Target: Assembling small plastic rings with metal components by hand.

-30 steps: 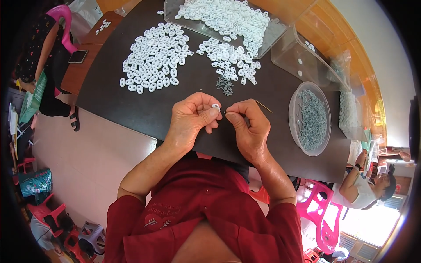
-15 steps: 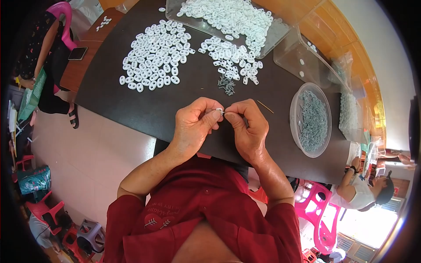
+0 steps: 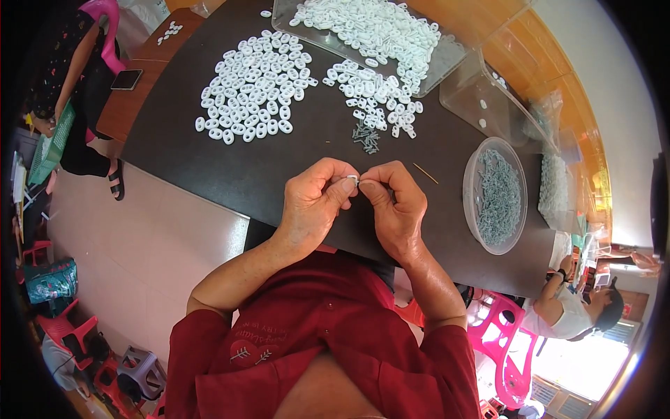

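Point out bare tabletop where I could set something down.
The tabletop is bare between the left white-piece pile, the left hand and the near-left edge; also between the right hand and round tub, nearer than the thin stick. It's crowded along the far side, with the tray, middle white pieces and grey pins.

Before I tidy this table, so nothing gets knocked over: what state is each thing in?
Left hand, pinching a white piece.
White piece, gripped, partly hidden.
Right hand, pinched shut at that piece; what it grips is too small to tell.
Round tub, open, holding grey parts.
Clear tray, open, heaped with white pieces.
Phone, flat, screen dark.
Thin stick, lying loose.
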